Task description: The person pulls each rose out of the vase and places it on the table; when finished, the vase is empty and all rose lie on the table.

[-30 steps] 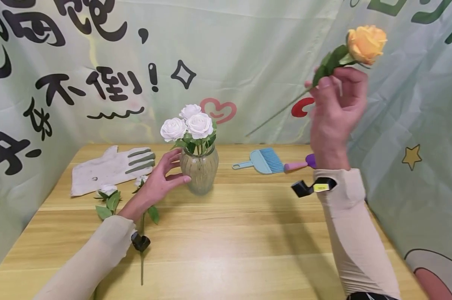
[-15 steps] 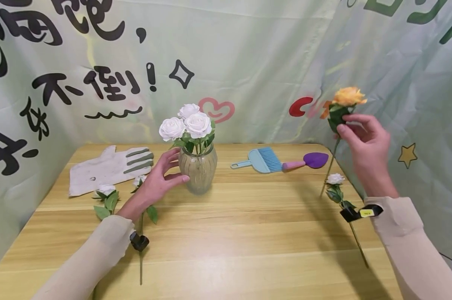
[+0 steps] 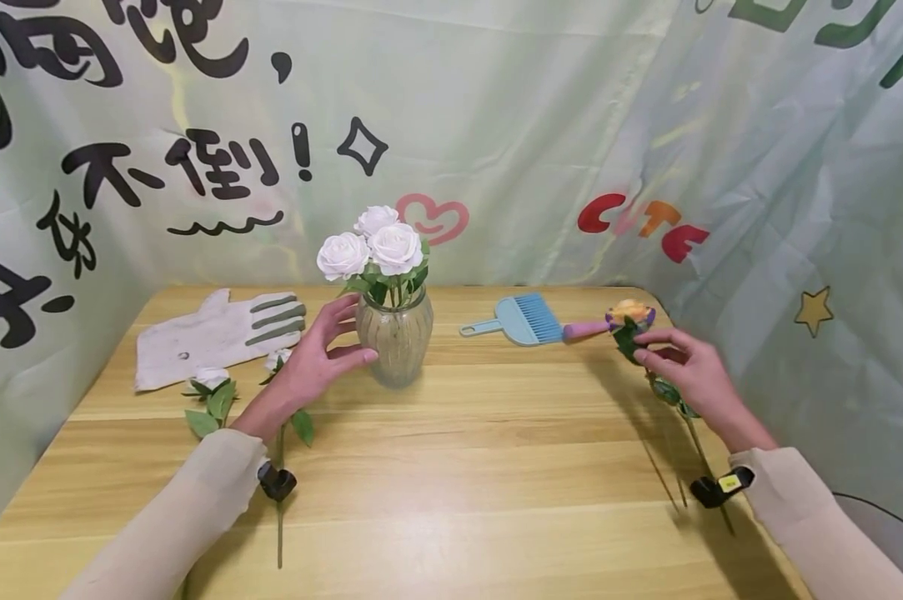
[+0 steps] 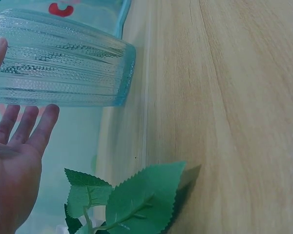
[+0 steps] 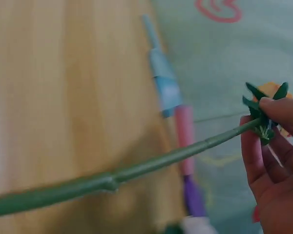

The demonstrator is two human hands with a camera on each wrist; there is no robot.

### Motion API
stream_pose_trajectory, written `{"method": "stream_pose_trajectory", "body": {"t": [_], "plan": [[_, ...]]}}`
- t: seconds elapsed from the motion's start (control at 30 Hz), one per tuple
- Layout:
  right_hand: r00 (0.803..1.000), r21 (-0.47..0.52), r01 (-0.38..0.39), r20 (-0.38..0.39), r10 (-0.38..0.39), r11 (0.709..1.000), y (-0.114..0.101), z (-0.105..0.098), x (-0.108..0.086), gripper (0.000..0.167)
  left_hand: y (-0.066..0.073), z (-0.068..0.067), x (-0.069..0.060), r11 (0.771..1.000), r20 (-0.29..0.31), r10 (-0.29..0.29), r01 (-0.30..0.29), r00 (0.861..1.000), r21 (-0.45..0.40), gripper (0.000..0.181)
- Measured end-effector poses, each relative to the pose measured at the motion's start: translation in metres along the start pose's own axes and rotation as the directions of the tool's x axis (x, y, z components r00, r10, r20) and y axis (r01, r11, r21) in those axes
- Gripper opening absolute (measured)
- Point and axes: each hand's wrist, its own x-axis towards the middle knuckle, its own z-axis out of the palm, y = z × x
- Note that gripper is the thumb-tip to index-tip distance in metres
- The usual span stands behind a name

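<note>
My right hand point(image 3: 687, 375) pinches an orange rose point(image 3: 631, 312) by its stem just below the bloom, at the right side of the table. Its long green stem point(image 5: 156, 163) slants away from the fingers in the right wrist view. Behind that hand lies another rose stem point(image 3: 699, 446), its bloom hidden. My left hand point(image 3: 312, 367) is at the left side of a ribbed glass vase point(image 3: 396, 350), with fingers fairly straight. In the left wrist view the fingertips point(image 4: 50, 114) touch or nearly touch the vase wall. White roses point(image 3: 379, 246) stand in the vase.
White roses point(image 3: 211, 379) with leafy stems lie under and beside the left forearm. A work glove point(image 3: 203, 337) lies at the back left. A blue dustpan-like brush point(image 3: 526, 321) and a pink-handled tool point(image 3: 584, 331) with a purple head lie at the back right. A printed cloth hangs behind.
My right hand has come down from high up with the orange rose, first rightward, then lower over the table's right side. The left hand has stayed by the vase.
</note>
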Motion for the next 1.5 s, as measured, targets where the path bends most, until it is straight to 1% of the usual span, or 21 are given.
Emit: {"method": "stream_pose_trajectory", "body": {"t": [0.1,0.23,0.4,0.53,0.77,0.83,0.93,1.03,1.07,1.17,1.23,1.37,1.43,1.5], "plan": [[0.998,-0.052,-0.055,0.024,0.056,0.997,0.017,0.008,-0.005,0.036,0.000,0.000,0.001,1.000,0.003,0.001,-0.001,1.000,-0.004,0.089],[0.992,-0.135,-0.107,0.056,0.115,0.985,0.035,0.017,-0.009,0.042,0.000,0.001,0.001,1.000,-0.002,0.003,-0.003,1.000,-0.006,0.088],[0.982,-0.169,-0.166,0.063,0.179,0.971,0.050,0.023,-0.012,0.042,0.000,0.001,0.001,1.000,-0.007,0.002,-0.002,1.000,-0.012,0.089],[0.985,-0.188,-0.155,0.044,0.166,0.970,0.055,0.025,-0.013,0.041,0.001,0.000,-0.001,1.000,-0.007,0.002,-0.002,1.000,-0.017,0.089],[0.994,-0.235,-0.098,0.032,0.109,0.967,0.055,0.023,-0.014,0.037,0.001,0.000,-0.002,1.000,-0.005,0.004,-0.004,1.000,-0.021,0.090],[0.996,-0.263,-0.085,0.013,0.092,0.961,0.055,0.022,-0.016,0.037,0.001,0.000,-0.002,1.000,-0.005,0.003,-0.003,1.000,-0.017,0.090],[0.997,-0.281,-0.070,-0.045,0.060,0.957,0.052,0.019,-0.018,0.037,0.000,0.000,-0.001,1.000,-0.006,0.002,-0.002,1.000,-0.012,0.090],[0.993,-0.225,-0.052,-0.118,0.026,0.973,0.048,0.017,-0.018,0.038,0.000,0.000,-0.001,1.000,-0.006,0.001,-0.001,1.000,-0.009,0.089],[0.991,-0.184,-0.044,-0.135,0.020,0.982,0.047,0.016,-0.017,0.038,0.000,0.000,-0.001,1.000,-0.006,0.002,-0.002,1.000,-0.010,0.089],[0.984,-0.087,-0.012,-0.177,-0.004,0.996,0.039,0.013,-0.014,0.036,0.000,0.000,-0.001,1.000,-0.004,0.000,0.000,1.000,-0.014,0.089],[0.981,-0.037,0.017,-0.195,-0.024,0.999,0.031,0.012,-0.010,0.033,0.000,0.000,-0.001,1.000,-0.002,0.000,0.000,1.000,-0.016,0.089],[0.977,0.044,0.092,-0.198,-0.081,0.995,0.002,0.014,0.000,0.031,0.000,-0.001,-0.001,1.000,0.000,0.001,-0.001,1.000,-0.020,0.089],[0.973,0.122,0.139,-0.200,-0.113,0.983,-0.016,0.019,0.005,0.032,-0.001,-0.002,-0.001,1.000,0.002,0.001,-0.001,1.000,-0.018,0.089],[0.966,0.194,0.197,-0.206,-0.156,0.961,-0.033,0.028,0.011,0.032,-0.001,-0.002,0.000,1.000,0.004,0.000,0.000,1.000,-0.015,0.089]]}}
